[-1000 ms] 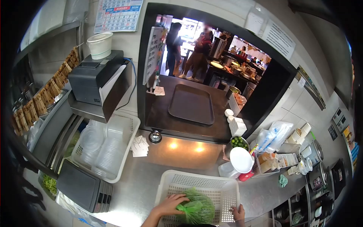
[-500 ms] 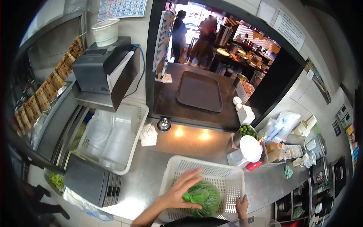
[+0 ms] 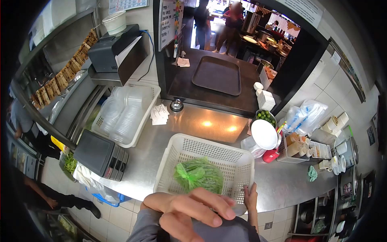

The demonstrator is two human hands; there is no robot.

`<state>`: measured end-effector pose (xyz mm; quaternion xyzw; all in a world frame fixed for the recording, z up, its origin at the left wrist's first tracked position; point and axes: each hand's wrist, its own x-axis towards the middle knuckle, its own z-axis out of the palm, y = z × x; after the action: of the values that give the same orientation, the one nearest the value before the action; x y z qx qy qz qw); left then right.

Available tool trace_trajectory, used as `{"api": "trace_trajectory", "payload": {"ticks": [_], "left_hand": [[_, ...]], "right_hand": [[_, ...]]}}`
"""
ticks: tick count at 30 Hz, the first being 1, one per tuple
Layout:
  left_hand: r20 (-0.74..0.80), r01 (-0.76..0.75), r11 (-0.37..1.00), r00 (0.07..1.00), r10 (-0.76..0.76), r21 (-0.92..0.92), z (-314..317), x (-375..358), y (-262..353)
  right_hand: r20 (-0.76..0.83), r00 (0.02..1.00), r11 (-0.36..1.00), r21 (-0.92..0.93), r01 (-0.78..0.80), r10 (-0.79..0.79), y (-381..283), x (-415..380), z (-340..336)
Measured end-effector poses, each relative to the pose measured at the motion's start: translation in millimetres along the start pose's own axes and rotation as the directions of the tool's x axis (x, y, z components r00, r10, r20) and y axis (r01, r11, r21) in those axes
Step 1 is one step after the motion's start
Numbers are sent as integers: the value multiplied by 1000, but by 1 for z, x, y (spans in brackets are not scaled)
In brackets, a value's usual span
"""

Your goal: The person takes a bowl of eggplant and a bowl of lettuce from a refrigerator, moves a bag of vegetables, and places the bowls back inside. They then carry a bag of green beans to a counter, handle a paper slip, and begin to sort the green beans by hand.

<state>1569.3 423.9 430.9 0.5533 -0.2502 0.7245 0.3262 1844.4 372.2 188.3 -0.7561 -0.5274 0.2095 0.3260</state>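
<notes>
My left hand (image 3: 189, 211) hovers open, grip wide and empty, over the worktop's (image 3: 193, 123) front edge. My right hand (image 3: 250, 195) grips the white basket's (image 3: 181, 151) near corner; green bag (image 3: 198, 175) lies inside.

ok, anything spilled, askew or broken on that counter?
Nothing stands out. The white basket sits flat on the steel counter, the green bag tied inside it, right hand on its rim. No spills visible.

You have the basket (image 3: 201, 155) at the near edge of the counter (image 3: 278, 183), with the bagged greens (image 3: 198, 176) in it. Your right hand (image 3: 250, 193) is at its near right corner, probably touching the rim.
</notes>
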Motion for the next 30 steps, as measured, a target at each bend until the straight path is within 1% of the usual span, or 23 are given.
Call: {"api": "trace_trajectory", "payload": {"ticks": [3,4,7,9,10,11,12,13,14,15,16,17,18,19,20,22,25,26,28,29,30], "left_hand": [[13,82,996,997,-82,-17,28,-2,-6],[29,113,994,993,-113,5,37,-7,-3],[226,127,987,963,-145,94,26,-9,-6],[201,173,924,947,-252,342,23,-13,-8],[175,307,817,882,-436,488,17,-19,-8],[143,399,668,784,-604,628,12,-25,-8],[44,517,386,555,-830,764,1,-37,-9],[-92,515,155,423,-902,843,-7,-68,-15],[-244,477,-75,302,-922,876,-13,-107,-23],[-271,310,-200,205,-941,929,-21,-150,-20],[-321,123,-308,111,-941,943,-29,-179,-17],[-329,187,-302,136,-934,935,-31,-182,-21],[-339,249,-299,136,-931,921,-29,-182,-18],[-351,310,-301,119,-929,902,-26,-183,-12],[-367,307,-310,147,-919,900,-25,-183,-11],[-410,316,-336,204,-889,887,-19,-180,-13],[-496,220,-447,290,-818,867,-5,-165,-7],[-528,182,-496,253,-811,849,-8,-170,-3],[-531,72,-526,124,-838,847,-14,-176,4],[-537,17,-537,65,-841,843,-18,-179,6],[-462,-31,-468,109,-880,883,-25,-183,6]], "right_hand": [[17,1000,999,48,18,-19,12,5,-4],[47,999,999,43,2,-4,15,7,-9],[34,998,998,46,46,-48,29,11,-17],[94,996,1000,25,-4,2,32,12,-28],[118,993,1000,14,-24,22,32,14,-33],[68,997,999,-11,46,-45,35,16,-32],[9,993,993,-38,116,-116,42,14,-30],[-56,981,980,-79,183,-187,47,18,-30],[-23,972,921,-325,215,-235,39,21,-34],[9,944,864,-401,306,-330,25,22,-37],[54,910,792,-473,386,-411,11,19,-38],[127,853,803,-291,521,-507,-8,19,-41],[184,783,785,-83,614,-594,-28,18,-39],[291,715,757,49,652,-635,-42,18,-33],[386,627,723,187,665,-677,-56,20,-26],[333,535,604,152,783,-777,-80,23,-6],[430,411,507,133,852,-804,-97,26,11],[435,403,504,141,852,-805,-93,23,16],[443,377,483,153,862,-813,-90,23,22],[427,386,485,149,862,-818,-89,21,24],[413,391,484,148,862,-823,-88,17,25]]}}
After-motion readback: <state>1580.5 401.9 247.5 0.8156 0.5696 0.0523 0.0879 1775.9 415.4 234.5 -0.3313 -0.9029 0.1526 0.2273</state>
